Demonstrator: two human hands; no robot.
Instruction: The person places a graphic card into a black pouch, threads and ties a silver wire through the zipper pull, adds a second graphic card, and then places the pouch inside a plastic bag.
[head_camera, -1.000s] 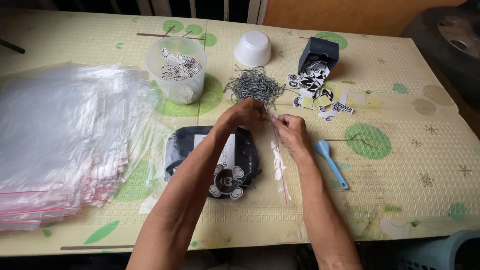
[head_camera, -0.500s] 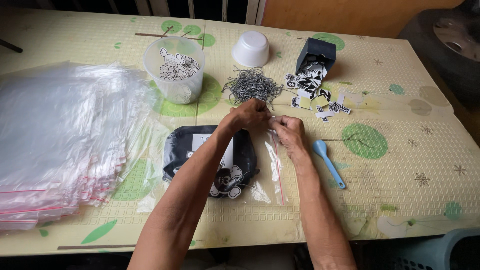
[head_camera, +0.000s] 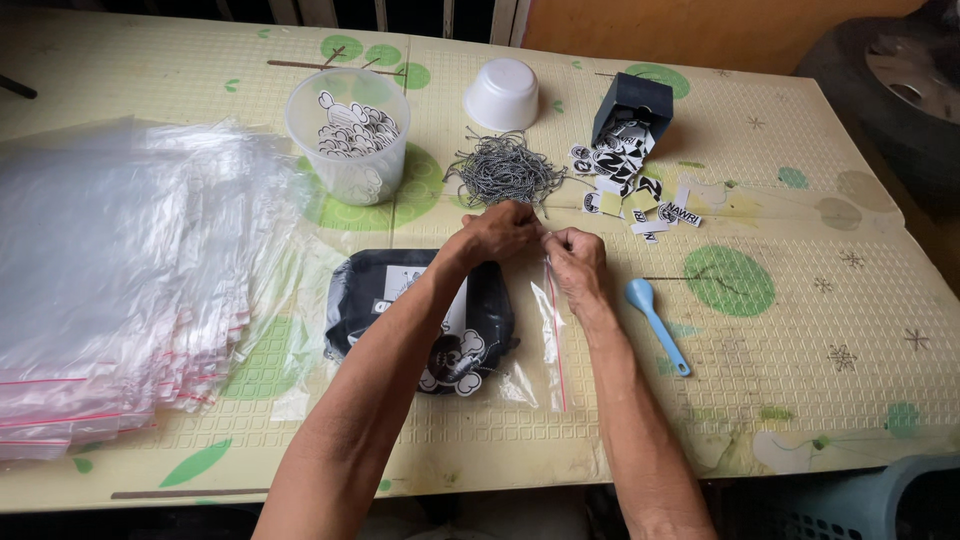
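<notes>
At the worktop (head_camera: 820, 330) centre, both hands have crept toward the chain pile (head_camera: 505, 170), left hand (head_camera: 505, 230) and right hand (head_camera: 575, 262) fingers still pinched together on the bag (head_camera: 550, 330) top.

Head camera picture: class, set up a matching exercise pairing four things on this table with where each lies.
Things:
1. stack of clear zip bags
2. light blue plastic spoon
3. white bowl
4. pile of ball chains

Places:
A. upside down at the far edge, beside the clear tub
B. at the table's left side
C. just beyond the two hands
D. right of the right hand

Pairs: 1-B, 2-D, 3-A, 4-C
</notes>
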